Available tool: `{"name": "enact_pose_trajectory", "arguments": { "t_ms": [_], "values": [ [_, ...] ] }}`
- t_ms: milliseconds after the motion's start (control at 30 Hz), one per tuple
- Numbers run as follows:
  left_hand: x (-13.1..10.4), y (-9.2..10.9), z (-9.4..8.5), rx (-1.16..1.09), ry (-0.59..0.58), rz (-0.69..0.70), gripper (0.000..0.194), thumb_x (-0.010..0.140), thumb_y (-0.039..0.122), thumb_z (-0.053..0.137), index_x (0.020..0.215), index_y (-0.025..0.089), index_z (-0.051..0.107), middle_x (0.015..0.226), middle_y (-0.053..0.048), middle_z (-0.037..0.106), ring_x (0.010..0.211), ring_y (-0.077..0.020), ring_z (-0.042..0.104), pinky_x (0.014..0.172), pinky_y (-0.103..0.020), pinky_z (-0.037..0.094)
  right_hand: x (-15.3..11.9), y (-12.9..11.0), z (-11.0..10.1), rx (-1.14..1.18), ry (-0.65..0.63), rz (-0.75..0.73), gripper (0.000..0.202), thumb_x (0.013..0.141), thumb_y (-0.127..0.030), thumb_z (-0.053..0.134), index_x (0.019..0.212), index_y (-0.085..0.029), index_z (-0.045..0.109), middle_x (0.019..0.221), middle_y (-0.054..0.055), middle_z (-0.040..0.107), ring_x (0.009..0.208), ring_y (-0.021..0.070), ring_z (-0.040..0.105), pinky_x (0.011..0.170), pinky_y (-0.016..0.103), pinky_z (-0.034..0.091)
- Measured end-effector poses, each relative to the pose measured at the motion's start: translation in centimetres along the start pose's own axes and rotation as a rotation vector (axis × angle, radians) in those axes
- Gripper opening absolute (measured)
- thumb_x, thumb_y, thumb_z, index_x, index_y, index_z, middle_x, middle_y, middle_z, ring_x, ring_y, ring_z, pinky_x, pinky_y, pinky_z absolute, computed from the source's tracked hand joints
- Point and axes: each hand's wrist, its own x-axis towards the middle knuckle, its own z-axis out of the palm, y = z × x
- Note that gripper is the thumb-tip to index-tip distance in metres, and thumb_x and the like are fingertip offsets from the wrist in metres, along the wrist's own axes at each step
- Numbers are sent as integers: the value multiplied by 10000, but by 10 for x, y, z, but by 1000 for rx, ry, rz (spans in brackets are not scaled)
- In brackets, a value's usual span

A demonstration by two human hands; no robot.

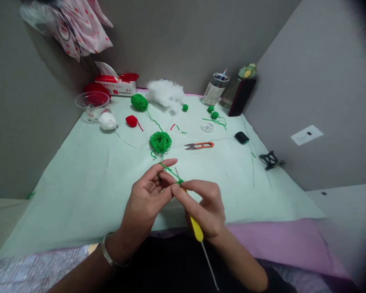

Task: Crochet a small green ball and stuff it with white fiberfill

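Observation:
My left hand [151, 195] has green yarn [171, 169] running over its raised index finger, with its thumb and middle finger pinched at a small green stitched bit. My right hand [204, 205] grips a crochet hook with a yellow handle [196, 228]; the hook's thin metal tip points up and left through the green loops between both hands. The hook's other metal end hangs down to the right, over dark clothing. From my left index finger the yarn leads up to a loose green yarn bundle [160, 142] on the pale cloth just beyond the hands.
Orange-handled snips [199, 145] lie beyond my right hand. Farther back are a green yarn ball [139, 102], white stuffing [166, 94], a red piece [131, 121] and white yarn [107, 121]. A tissue box [122, 87], a can [214, 90] and a bottle stand near the wall.

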Motion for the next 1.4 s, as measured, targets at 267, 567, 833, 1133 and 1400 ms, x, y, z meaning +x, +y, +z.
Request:
{"name": "enact_pose_trajectory", "arguments": {
  "t_ms": [267,567,833,1133,1400],
  "values": [
    [5,9,-3,-185,14,-190,524,772,252,898,1277,186,775,830,8,636,778,-117,578,797,-243,487,17,2,-8,462,88,306,253,1011,-118,606,1122,-258,785,922,47,754,851,194,723,731,355,628],
    [2,4,-2,-61,-40,-123,401,797,284,888,1191,251,817,876,-13,656,861,-148,586,848,-271,472,21,3,5,700,187,489,172,1015,-192,641,1028,-260,798,955,27,755,725,138,684,647,313,600],
    [4,6,-2,-49,-30,-117,392,776,292,904,1158,248,829,867,-14,641,856,-149,563,833,-269,464,19,5,3,746,165,561,159,1025,-220,637,1016,-254,792,930,18,753,717,133,682,663,307,588],
    [4,8,-2,-63,20,-93,330,786,262,877,1114,254,840,863,0,629,809,-134,570,785,-259,438,18,6,3,772,189,540,155,1032,-226,625,1009,-234,778,918,37,738,721,149,670,659,328,577],
    [4,5,-2,-65,-18,-114,314,807,275,868,1120,261,837,856,0,625,830,-130,553,792,-245,432,20,0,3,568,214,411,179,1027,-185,621,1048,-248,787,942,44,769,763,170,688,673,343,588]
  ]
}}
